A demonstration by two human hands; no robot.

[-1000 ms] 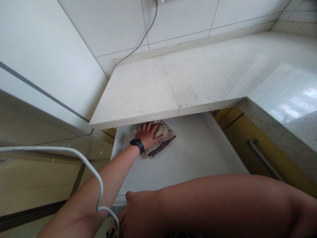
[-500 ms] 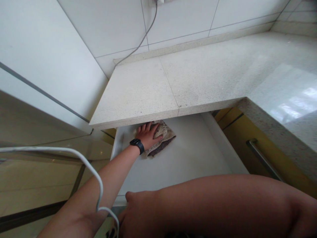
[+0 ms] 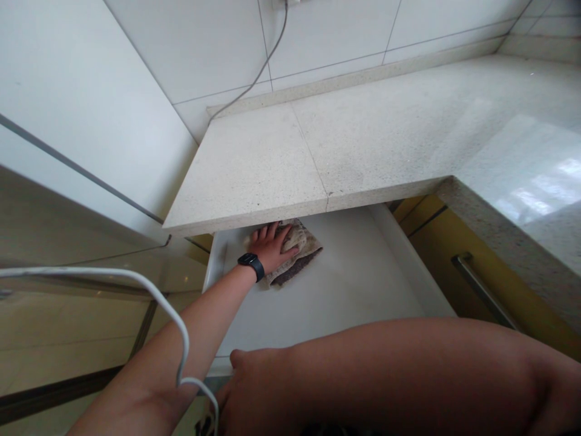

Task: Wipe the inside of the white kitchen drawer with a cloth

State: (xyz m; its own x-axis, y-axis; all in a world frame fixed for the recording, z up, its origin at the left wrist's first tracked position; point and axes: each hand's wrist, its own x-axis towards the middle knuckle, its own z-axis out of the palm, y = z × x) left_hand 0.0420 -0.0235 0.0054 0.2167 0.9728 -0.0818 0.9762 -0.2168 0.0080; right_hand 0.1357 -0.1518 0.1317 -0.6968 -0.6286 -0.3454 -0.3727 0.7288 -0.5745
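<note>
My left hand (image 3: 271, 248), with a black watch (image 3: 251, 265) on its wrist, lies with fingers spread on a cleaning cloth (image 3: 302, 248). The cloth is beige and crumpled with a dark brown underside, and it rests on the floor of a pulled-out white drawer (image 3: 349, 284), near the left side. Part of the drawer's back is hidden under the countertop. At the front edge of the drawer, my right hand (image 3: 245, 387) is closed around the drawer front, thumb on top; its other fingers are partly hidden.
A speckled stone countertop (image 3: 254, 163) overhangs the drawer and turns a corner at the right. A metal handle (image 3: 483, 290) sticks out from the yellow cabinet there. A white cable (image 3: 154, 290) hangs across my left forearm. A grey cord (image 3: 267, 63) runs down the tiled wall.
</note>
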